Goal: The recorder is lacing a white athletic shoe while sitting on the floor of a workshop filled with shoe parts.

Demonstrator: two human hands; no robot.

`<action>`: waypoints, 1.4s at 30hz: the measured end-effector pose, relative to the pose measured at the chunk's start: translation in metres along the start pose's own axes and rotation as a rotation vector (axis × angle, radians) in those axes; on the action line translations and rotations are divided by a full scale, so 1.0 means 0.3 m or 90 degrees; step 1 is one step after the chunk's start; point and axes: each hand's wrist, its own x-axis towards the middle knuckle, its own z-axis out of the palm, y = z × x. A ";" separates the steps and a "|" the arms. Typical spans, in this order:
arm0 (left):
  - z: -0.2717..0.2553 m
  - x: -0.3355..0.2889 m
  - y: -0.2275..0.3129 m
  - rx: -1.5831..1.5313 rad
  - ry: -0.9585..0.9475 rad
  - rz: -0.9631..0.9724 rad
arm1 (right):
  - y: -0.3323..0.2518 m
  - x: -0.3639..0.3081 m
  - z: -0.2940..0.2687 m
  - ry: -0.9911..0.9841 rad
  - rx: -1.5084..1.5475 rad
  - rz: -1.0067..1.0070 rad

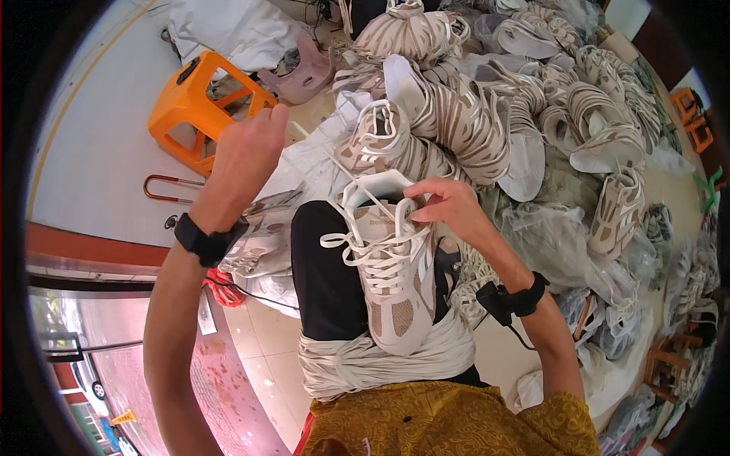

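Observation:
A beige and white sneaker (pixel 397 311) lies on my lap, toe toward me, with a white shoelace (pixel 380 267) threaded across its tongue and a loose loop hanging to the left. My left hand (pixel 255 152) is raised ahead and left of the shoe, closed on the lace. From there a length of lace runs slantwise down to the shoe's opening. My right hand (pixel 447 207) pinches the right edge of the shoe's collar beside the upper eyelets. Across my thighs rests a thick bundle of white laces (pixel 384 366).
Strung bundles of beige shoe uppers (pixel 464 129) are heaped ahead and to the right. An orange plastic stool (pixel 171 114) lies tipped at the far left, near a mauve stool (pixel 308 72). Clear plastic bags (pixel 566 243) lie on the right. Black bands with cables circle both wrists.

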 end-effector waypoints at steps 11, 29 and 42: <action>0.032 0.229 -0.103 0.056 0.083 0.049 | 0.051 0.014 -0.010 0.036 0.035 0.000; 0.078 0.007 0.405 -0.596 -0.360 -0.110 | 0.240 -0.208 0.085 0.041 0.267 0.155; -0.044 0.064 0.063 -0.755 -0.197 -0.401 | 0.491 -0.053 -0.202 0.077 -0.084 0.124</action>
